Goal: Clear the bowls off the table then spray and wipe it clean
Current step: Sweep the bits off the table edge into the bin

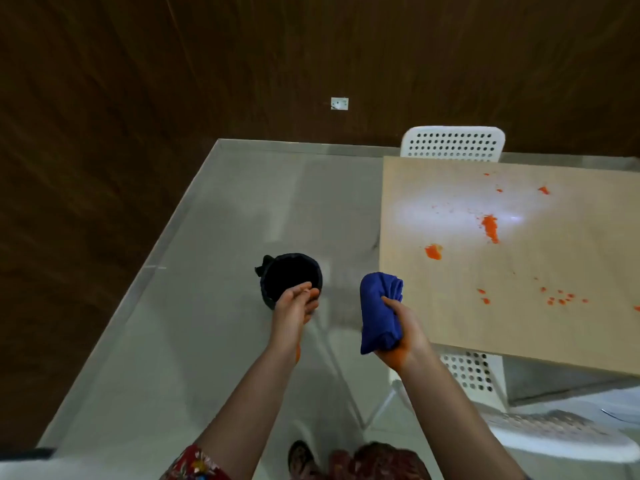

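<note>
Head view: right hand (405, 329), fingers clenched round blue cloth (375, 306), beside near-left edge of desk (460, 317); orange smears (490, 227) on desk. Left hand (294, 308), fingers loose, above black bin (289, 273) on floor.

Table (450, 313) cut off at right edge

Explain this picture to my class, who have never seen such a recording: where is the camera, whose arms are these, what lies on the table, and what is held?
There is no machine here. One camera sits on a person's head and looks down, so the two arms are that person's own. The right hand grips a bunched blue cloth. The left hand is open, seemingly empty, above a black bin on the floor. The wooden table carries orange smears; no bowls show on it. A white chair stands at its far side.
</note>
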